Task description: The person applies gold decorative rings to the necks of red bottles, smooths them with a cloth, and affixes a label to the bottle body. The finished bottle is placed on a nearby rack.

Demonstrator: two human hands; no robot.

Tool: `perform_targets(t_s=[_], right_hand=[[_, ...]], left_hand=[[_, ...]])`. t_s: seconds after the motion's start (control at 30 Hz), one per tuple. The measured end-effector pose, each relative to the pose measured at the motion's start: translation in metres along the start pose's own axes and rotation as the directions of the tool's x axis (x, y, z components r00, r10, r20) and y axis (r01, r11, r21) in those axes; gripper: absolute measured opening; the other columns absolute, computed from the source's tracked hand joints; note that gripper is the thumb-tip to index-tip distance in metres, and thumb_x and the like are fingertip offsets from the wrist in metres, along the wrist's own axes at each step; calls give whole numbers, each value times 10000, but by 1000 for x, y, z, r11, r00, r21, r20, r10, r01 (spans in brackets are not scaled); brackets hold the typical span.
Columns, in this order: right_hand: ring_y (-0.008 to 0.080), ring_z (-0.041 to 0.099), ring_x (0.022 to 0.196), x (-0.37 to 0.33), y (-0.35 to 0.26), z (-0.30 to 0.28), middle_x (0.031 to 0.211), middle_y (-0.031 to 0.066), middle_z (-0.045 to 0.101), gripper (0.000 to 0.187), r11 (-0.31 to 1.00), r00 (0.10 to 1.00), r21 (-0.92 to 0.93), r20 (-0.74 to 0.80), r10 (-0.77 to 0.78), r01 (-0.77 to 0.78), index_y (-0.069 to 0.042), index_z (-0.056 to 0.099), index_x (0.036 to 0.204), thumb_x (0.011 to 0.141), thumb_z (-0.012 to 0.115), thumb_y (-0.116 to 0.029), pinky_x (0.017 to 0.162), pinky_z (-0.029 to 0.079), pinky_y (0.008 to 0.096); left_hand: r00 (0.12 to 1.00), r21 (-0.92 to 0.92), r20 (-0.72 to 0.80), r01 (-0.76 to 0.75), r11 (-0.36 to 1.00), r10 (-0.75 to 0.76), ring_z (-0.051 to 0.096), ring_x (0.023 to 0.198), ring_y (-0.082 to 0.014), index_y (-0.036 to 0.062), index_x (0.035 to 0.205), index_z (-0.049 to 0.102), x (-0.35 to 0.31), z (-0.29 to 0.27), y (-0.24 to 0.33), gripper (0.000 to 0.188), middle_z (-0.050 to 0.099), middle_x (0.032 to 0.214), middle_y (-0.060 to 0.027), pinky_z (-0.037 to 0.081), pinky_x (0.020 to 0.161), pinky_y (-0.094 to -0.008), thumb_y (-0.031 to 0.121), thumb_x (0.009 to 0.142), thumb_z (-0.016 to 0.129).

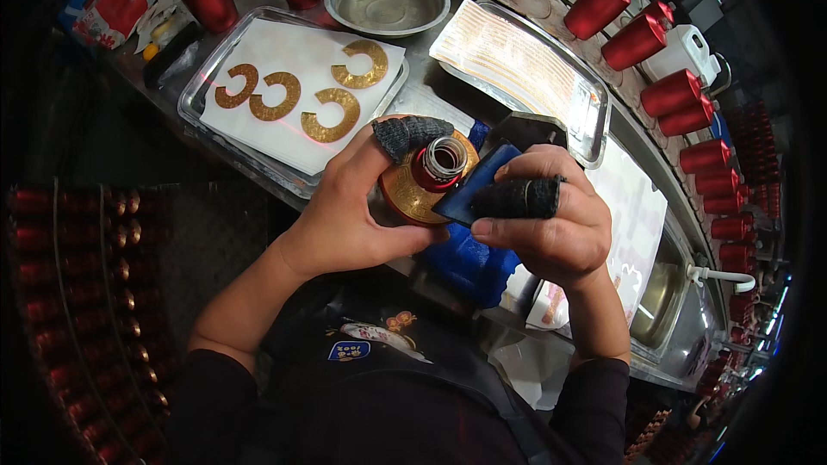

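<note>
My left hand is wrapped round a red metallic bottle, its open threaded neck facing up toward me. Around the neck, a gold ring-shaped label lies on the bottle's shoulder. Between the fingers and thumb of my right hand is a flat blue scraper, its edge at the right side of the gold label. Dark finger cots cover a finger on each hand. Below the bottle sits a crumpled blue cloth or pad. The bottle's lower body is hidden.
Several gold C-shaped labels lie on white sheets in a metal tray. Behind are a metal basin and another tray with gold strips. Red bottles line the curved conveyor. A sink and white tap stand right.
</note>
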State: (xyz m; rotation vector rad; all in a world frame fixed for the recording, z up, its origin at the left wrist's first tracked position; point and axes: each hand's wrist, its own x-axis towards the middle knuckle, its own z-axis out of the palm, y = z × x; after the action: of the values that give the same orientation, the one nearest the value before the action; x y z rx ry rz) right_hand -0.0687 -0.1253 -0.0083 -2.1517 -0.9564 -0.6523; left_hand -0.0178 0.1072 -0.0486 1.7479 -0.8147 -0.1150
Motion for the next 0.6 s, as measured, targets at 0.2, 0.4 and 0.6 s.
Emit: perform_targets(t_s=[0.2,0.4,0.6], right_hand=[[259,644,811,-5,-18,14,884,81,683,207,993,995,73,-40,-90,93,-52,760,906,700,752,-30,677,523,351],[263,620,777,-7,-35,28,883,82,654,282,984,996,-169,-58,-64,54,-35,746,957,679,759,7,639,505,344],[262,626,763,-7,-46,35,860,86,646,316,991,996,-124,-59,-60,52,-22,740,981,671,737,37,652,518,351]], left_hand=[[993,57,-91,-75,996,80,582,1160,-336,60,1276,563,-3,8,-3,717,554,1249,-156,486,974,-398,131,626,858],[914,250,-353,-113,962,199,569,1067,-340,72,1241,569,-8,42,-9,675,531,1146,-149,491,900,-412,173,645,868],[861,443,-434,-54,895,266,537,1013,-330,75,1246,557,-16,55,-15,745,500,1096,-138,463,872,-425,356,646,896]])
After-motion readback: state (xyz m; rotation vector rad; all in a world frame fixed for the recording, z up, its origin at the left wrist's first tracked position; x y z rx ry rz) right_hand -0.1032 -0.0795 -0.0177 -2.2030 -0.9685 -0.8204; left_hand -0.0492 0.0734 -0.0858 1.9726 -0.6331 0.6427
